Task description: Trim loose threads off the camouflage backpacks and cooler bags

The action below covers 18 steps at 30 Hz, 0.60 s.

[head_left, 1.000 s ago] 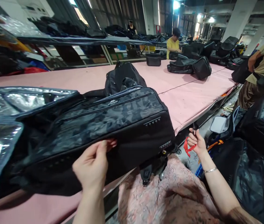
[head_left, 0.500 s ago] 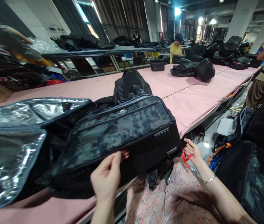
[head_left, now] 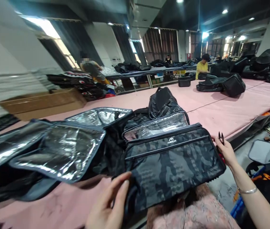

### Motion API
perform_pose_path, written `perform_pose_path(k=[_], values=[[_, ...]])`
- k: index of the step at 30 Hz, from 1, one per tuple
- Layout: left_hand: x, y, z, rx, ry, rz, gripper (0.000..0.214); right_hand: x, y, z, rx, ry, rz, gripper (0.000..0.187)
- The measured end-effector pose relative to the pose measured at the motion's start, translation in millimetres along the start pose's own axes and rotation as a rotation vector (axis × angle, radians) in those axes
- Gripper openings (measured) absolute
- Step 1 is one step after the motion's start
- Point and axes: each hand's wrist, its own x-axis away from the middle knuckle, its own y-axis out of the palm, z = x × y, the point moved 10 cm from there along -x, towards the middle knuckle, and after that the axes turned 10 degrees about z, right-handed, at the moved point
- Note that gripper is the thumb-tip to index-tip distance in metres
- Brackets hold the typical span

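A grey-and-black camouflage backpack point(head_left: 170, 162) with a white MATEIN logo is tilted up at the near edge of the table, its front facing me. My left hand point(head_left: 109, 205) pinches its left end between thumb and fingers. At the opposite end, my right hand point(head_left: 227, 154) is closed around thread snips point(head_left: 221, 138), whose dark blades point up past the fingers. That hand is against the bag's right edge; whether it also grips the fabric is hard to see. Behind the logo panel, a silvery lined compartment point(head_left: 158, 126) shows.
Silver-lined open bags point(head_left: 65, 149) lie to the left on the pink-covered table point(head_left: 211, 111). A cardboard box point(head_left: 44, 103) stands at the far left. More black bags point(head_left: 232, 84) lie further along. A person in yellow point(head_left: 203, 68) works beyond the table.
The view has swung left. The backpack has been tipped up, bringing its front toward me, and my left hand has moved to its left end. The snips' blades now show in my right hand.
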Motion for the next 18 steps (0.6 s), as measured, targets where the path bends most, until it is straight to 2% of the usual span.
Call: perform_pose_path(k=[1, 3, 5, 7, 9, 11, 13, 16, 18], values=[[-13.3, -11.0, -3.1, -0.047, 0.051, 0.120, 0.042, 1.0, 4.3, -5.4, 0.037, -0.044, -0.002, 0.053], [-31.5, -15.1, -24.0, -0.093, 0.057, 0.214, 0.052, 3.1, 7.3, -13.3, 0.119, -0.143, 0.023, 0.052], [-40.0, -4.1, -66.0, -0.060, -0.117, 0.167, 0.064, 3.9, 5.1, -14.2, 0.175, -0.193, 0.044, 0.052], [-37.7, 11.6, -103.5, 0.010, -0.280, 0.064, 0.066, 2.3, 0.3, -9.1, 0.182, -0.168, 0.043, 0.052], [-31.9, 21.9, -123.6, 0.063, -0.326, -0.019, 0.061, 0.9, 3.2, -3.5, 0.182, -0.112, -0.040, 0.050], [-26.7, 22.1, -132.0, 0.068, -0.297, -0.043, 0.054, 2.5, 12.7, -4.2, 0.207, -0.103, -0.147, 0.043], [-21.0, 14.9, -137.7, 0.034, -0.271, -0.016, 0.051, 5.0, 18.6, -14.6, 0.260, -0.191, -0.147, 0.036], [-11.6, -2.7, -141.2, 0.025, -0.233, 0.086, 0.052, 14.9, 12.8, -37.5, 0.315, -0.433, 0.055, 0.030], [-5.7, -18.8, -138.8, 0.041, -0.181, 0.206, 0.049, 26.8, 3.0, -45.6, 0.307, -0.589, 0.185, 0.027]])
